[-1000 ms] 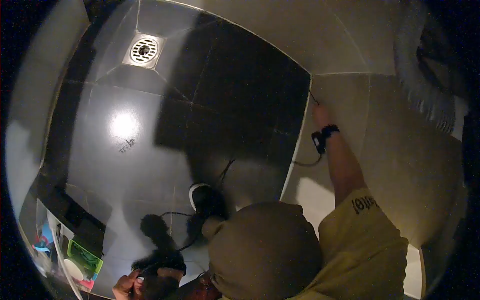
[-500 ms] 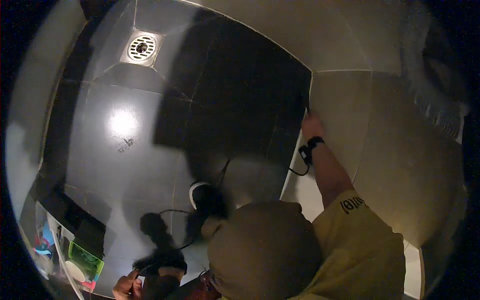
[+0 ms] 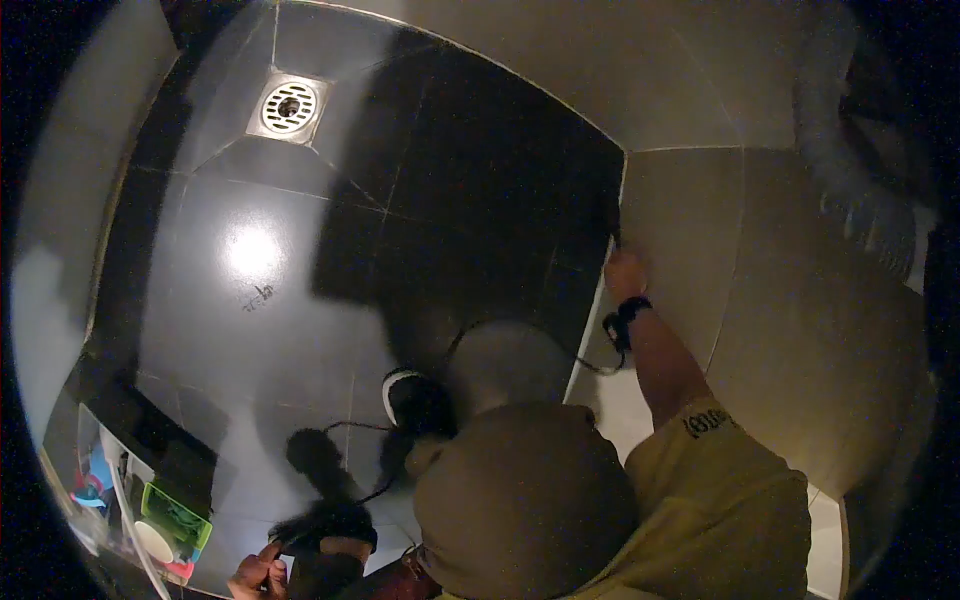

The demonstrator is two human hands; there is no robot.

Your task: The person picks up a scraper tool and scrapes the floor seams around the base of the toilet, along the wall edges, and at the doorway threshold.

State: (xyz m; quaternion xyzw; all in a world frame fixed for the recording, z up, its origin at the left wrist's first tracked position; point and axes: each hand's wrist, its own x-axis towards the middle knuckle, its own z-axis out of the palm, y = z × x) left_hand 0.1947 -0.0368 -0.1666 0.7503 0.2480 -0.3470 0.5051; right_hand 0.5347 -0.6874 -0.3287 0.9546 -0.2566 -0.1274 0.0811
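My right hand [image 3: 627, 272] reaches down to the corner where the dark floor meets the beige wall. Its fingers are closed around something dark and thin, whose tip shows faintly against the floor edge; I cannot make out its kind. A black band with a small device [image 3: 622, 322] is on that wrist, and a black cable [image 3: 590, 366] loops from it across the floor. At the bottom left, my left hand [image 3: 258, 577] has its fingers pinched together beside a dark shape near my foot. What it holds is too dark to name.
A square metal floor drain [image 3: 288, 107] is set in the grey tiles [image 3: 230, 345]. A black shoe with a white edge [image 3: 405, 398] stands near my body. At lower left are a green basket [image 3: 178, 517] and other colourful items. My shadow covers much of the floor.
My right hand has moved slightly towards me along the wall's base. The cable from its wrist has swung into a wider loop on the floor. My left hand stays nearly in place.
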